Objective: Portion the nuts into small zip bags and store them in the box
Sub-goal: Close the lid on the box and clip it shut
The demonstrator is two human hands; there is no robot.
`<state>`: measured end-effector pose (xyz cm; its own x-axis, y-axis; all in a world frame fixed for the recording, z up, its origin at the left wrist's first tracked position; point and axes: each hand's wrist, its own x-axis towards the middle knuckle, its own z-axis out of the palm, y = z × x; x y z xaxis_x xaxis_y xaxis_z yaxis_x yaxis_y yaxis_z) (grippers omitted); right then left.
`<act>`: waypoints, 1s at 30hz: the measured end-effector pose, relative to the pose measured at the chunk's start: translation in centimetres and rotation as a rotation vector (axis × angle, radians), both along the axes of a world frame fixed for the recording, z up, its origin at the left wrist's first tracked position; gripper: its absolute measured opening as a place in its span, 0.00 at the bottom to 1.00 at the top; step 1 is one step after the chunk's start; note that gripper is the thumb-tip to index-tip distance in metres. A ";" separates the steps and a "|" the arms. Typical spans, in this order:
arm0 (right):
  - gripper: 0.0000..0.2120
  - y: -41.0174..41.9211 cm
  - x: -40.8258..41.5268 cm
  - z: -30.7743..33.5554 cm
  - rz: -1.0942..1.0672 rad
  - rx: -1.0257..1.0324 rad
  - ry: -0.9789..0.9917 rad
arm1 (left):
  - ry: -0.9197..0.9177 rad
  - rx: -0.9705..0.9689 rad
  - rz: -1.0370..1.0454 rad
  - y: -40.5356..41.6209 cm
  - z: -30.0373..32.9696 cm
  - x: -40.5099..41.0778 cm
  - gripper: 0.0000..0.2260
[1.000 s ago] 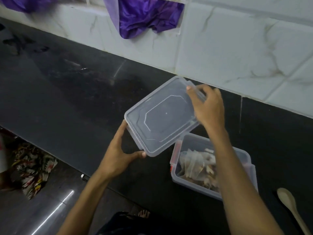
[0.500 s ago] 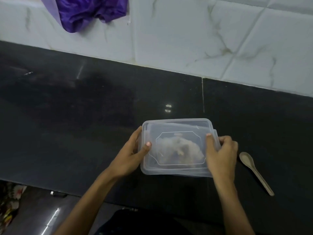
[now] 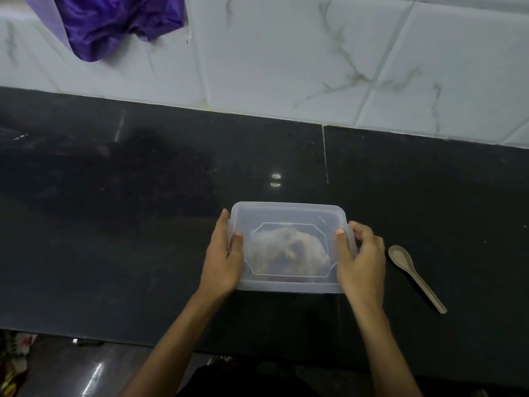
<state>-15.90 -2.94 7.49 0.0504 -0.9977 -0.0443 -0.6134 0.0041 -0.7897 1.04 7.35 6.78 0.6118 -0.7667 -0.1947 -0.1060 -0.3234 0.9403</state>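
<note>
Now seated square on the box [image 3: 289,286] after sitting askew, the lid [image 3: 286,216] lies under my thumbs as my left hand [image 3: 221,259] and right hand [image 3: 362,260] grip its ends, bagged nuts [image 3: 286,250] showing through, spoon [image 3: 412,272] just right.

Legible markings: none found.
No text, label, brand, number or sign can be read on the box [image 3: 289,213], the spoon [image 3: 412,275], the counter [image 3: 143,210] or the wall tiles [image 3: 286,53].
</note>
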 end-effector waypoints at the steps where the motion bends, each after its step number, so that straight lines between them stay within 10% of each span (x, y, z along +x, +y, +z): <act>1: 0.19 0.0 -0.1 0.0 0.000 0.004 -0.012 | -0.023 0.004 0.006 0.0 0.0 -0.1 0.25; 12: 0.15 -0.6 -0.1 -0.7 0.059 0.169 -0.185 | -0.204 0.103 -0.015 -0.2 -0.2 -0.2 0.26; 24: 0.18 -0.4 -0.1 -1.0 0.072 0.239 -0.207 | 0.502 0.106 0.408 0.0 -0.8 -1.3 0.20; 30: 0.18 -0.4 -0.2 -1.0 0.053 0.253 -0.239 | 0.215 0.040 0.615 0.2 0.0 -1.9 0.25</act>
